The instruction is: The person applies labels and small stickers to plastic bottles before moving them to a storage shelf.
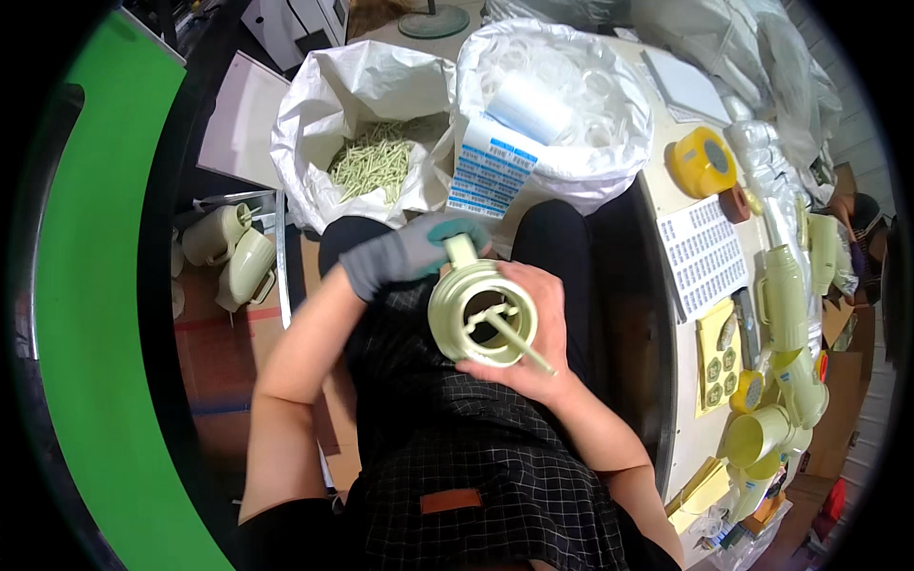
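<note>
Over my lap I hold a pale green plastic jug (441, 312), its round open mouth turned up toward me. My left hand (407, 255), in a grey and teal glove, is closed at the jug's handle (461, 250). My bare right hand (547, 319) wraps the other side of its body, the thumb by the near rim. A thin pale green plastic piece with a long stem (523, 345) stands in the mouth, and its stem sticks out over the rim toward my right wrist. The jug's lower part is hidden.
Ahead stand a white sack (295, 143) of small green plastic sticks (373, 164) and another (609, 162) of clear plastic rings, with a label sheet (492, 167) and white roll on it. More green jugs (785, 300) and yellow tape (703, 162) lie on the right-hand table; others (249, 266) sit in a box at left.
</note>
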`<state>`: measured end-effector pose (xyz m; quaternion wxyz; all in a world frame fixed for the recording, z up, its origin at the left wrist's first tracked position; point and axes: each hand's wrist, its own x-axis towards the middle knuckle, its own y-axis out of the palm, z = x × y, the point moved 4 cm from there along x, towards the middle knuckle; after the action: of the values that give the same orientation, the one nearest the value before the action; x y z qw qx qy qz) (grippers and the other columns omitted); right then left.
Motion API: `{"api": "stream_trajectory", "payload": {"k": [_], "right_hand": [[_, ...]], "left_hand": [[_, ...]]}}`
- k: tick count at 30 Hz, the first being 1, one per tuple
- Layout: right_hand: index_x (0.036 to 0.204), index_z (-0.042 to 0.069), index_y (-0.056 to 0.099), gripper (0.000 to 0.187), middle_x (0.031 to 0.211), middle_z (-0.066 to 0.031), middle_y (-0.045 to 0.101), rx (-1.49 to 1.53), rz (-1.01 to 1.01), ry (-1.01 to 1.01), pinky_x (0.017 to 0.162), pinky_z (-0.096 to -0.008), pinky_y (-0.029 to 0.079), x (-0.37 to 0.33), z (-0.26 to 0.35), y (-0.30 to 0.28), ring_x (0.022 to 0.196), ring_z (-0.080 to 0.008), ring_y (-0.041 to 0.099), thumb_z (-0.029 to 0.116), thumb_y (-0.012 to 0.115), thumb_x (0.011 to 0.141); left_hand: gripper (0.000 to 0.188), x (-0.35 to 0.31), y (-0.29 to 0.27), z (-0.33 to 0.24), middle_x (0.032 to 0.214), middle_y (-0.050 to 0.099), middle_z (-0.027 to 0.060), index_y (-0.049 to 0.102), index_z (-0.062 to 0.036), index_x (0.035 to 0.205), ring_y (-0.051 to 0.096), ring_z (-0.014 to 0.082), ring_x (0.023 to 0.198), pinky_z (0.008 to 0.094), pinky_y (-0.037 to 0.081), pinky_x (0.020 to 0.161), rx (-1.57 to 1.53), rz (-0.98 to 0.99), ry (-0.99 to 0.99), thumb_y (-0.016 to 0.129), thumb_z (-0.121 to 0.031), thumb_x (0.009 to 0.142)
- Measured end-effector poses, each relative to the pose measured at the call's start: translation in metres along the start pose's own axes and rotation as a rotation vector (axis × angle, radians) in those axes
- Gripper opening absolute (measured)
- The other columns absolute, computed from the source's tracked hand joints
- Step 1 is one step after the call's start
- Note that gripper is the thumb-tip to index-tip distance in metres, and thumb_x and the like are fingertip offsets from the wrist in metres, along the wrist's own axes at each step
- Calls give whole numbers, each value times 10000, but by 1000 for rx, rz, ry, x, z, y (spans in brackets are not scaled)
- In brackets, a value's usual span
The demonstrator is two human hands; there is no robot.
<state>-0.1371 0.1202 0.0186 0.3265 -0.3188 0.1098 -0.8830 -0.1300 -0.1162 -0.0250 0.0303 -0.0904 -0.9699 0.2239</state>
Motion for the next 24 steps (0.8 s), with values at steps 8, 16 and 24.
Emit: {"api": "stream_trajectory", "payload": {"k": [8, 16, 24], "right_hand": [[1347, 4, 508, 641, 1304, -195, 582, -151, 4, 77, 1018, -481, 429, -6, -9, 13, 1175, -379, 551, 281, 820, 861], [1315, -30, 570, 487, 1292, -227, 650, -174, -111, 83, 1062, -508, 444, -3, -13, 45, 1232, -418, 613, 185, 734, 909], [1376, 7, 589, 604, 1321, -193, 638, -78, 92, 57, 1073, -488, 436, -7, -21, 52, 1245, -415, 591, 174, 764, 822]], "left_hand": [[587, -58, 76, -125, 1424, 574, 179, 592, -122, 1372, 532, 394, 1329, 593, 400, 1155, 595, -561, 115, 737, -478, 928], [398, -75, 104, -104, 1222, 655, 148, 600, -103, 1300, 642, 366, 1115, 624, 446, 1092, 797, -667, -73, 667, -319, 973], [299, -85, 114, -87, 1014, 687, 180, 644, -30, 1071, 655, 381, 1009, 597, 437, 1063, 770, -590, -164, 670, -303, 951]]}}
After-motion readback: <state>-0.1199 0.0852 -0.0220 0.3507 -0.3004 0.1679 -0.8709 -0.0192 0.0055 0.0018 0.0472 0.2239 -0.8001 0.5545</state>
